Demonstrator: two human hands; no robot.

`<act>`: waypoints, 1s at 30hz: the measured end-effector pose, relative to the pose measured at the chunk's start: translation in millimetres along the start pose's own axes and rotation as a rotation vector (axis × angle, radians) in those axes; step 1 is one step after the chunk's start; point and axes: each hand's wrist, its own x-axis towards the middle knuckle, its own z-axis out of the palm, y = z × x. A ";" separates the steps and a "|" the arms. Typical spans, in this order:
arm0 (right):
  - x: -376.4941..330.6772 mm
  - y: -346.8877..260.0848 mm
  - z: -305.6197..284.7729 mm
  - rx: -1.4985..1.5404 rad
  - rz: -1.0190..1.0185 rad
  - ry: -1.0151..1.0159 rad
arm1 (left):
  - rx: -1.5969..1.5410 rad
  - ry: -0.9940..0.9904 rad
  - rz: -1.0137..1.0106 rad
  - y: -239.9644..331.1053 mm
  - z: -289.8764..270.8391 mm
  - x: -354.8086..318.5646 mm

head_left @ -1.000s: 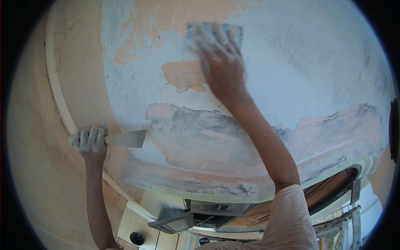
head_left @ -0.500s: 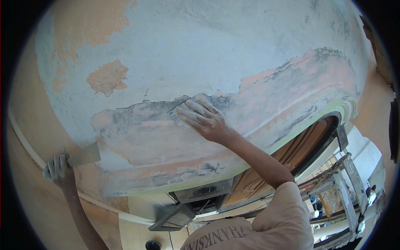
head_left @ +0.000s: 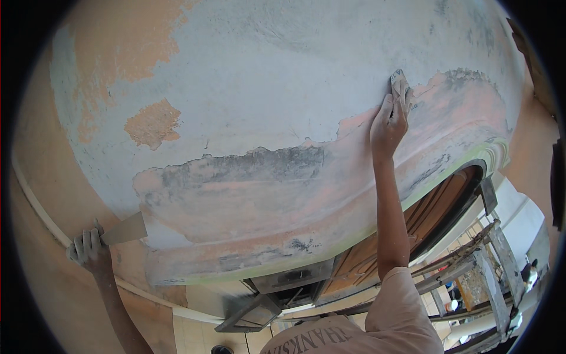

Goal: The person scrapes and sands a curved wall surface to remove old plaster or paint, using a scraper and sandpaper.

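Observation:
My right hand (head_left: 390, 121) reaches up to the wall on the right, its fingers closed on a folded piece of sandpaper (head_left: 399, 82). The paper is at the upper edge of the pinkish-grey stripped patch (head_left: 253, 203), where the pale coat (head_left: 247, 88) begins. On the left, my left hand (head_left: 89, 250) is wrapped round the handle of a putty knife (head_left: 125, 229). Its wide flat blade points right, next to the patch's left end; whether it touches the wall I cannot tell. White dust covers both hands.
Below the patch runs a curved moulding (head_left: 498, 153) over a wooden door (head_left: 354, 265). Metal and wooden scaffolding (head_left: 495, 277) stands at the lower right. An open window shutter (head_left: 250, 312) juts out below. Peach paint shows in a bare spot (head_left: 153, 123).
My right hand has moved right and upward along the wall with the sandpaper, from the patch's middle to its upper right edge. My left hand still holds the putty knife in nearly the same place.

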 end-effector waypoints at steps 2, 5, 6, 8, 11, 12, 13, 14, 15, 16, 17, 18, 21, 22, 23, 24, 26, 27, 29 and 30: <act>-20.2 -31.2 19.8 -0.038 -0.068 0.046 | -0.020 -0.002 -0.006 -0.5 -7.0 0.9; -78.4 -50.7 27.0 0.116 -0.255 -0.185 | 0.011 -0.039 -0.003 -14.0 -14.1 -0.1; -79.0 -36.8 21.1 0.105 -0.354 -0.244 | 0.012 -0.048 0.001 -13.1 -14.2 0.3; -38.9 21.1 2.6 -0.112 -0.325 -0.141 | 0.008 -0.025 -0.009 -5.8 -10.6 1.4; 28.8 35.9 -17.3 -0.132 -0.005 0.058 | -0.062 0.015 -0.012 3.3 -2.1 -1.7; 32.4 28.6 -11.5 -0.124 0.012 0.125 | -0.057 0.016 -0.017 2.0 -3.0 -2.1; 32.5 20.2 -4.2 -0.119 0.028 0.191 | -0.055 0.017 -0.022 1.2 -3.7 -2.8; -8.0 -6.5 12.2 -0.095 -0.111 0.051 | -0.043 0.017 -0.026 -5.5 -8.1 -4.2; -27.5 -7.7 11.3 -0.083 -0.114 0.061 | -0.038 -0.012 -0.020 -11.7 -11.8 -5.0; -43.2 -10.1 6.6 -0.012 -0.177 -0.067 | -0.043 -0.038 -0.014 -17.5 -14.4 -6.2; -53.7 -10.6 -1.5 0.046 -0.236 -0.199 | -0.053 -0.027 -0.015 -18.7 -16.0 -8.8; -54.7 -7.0 -5.2 0.099 -0.295 -0.321 | -0.047 -0.025 -0.003 -17.0 -13.2 -9.2; 79.7 77.1 -42.3 0.025 0.141 0.162 | -0.070 0.002 -0.006 -7.7 -3.7 -11.7; 120.0 103.6 -58.1 0.046 0.161 0.306 | -0.099 0.013 -0.026 0.9 0.3 -9.7; 145.7 111.0 -53.1 -0.056 0.173 0.375 | -0.114 0.020 -0.033 5.7 1.9 -7.5; 157.2 107.8 -39.7 -0.145 0.193 0.441 | -0.110 0.019 -0.035 6.0 1.5 -6.5; 119.8 22.5 13.0 -0.010 0.009 0.196 | -0.078 -0.002 -0.037 -5.6 -3.3 -9.5; 71.9 -9.5 40.7 -0.029 -0.192 0.067 | -0.068 -0.029 -0.032 -11.8 -6.0 -10.9; 28.4 -16.2 31.2 0.011 -0.231 -0.018 | -0.055 -0.054 -0.034 -19.5 -13.3 -14.8; 14.4 -15.3 27.1 0.035 -0.259 -0.099 | -0.048 -0.070 -0.031 -20.0 -11.8 -16.3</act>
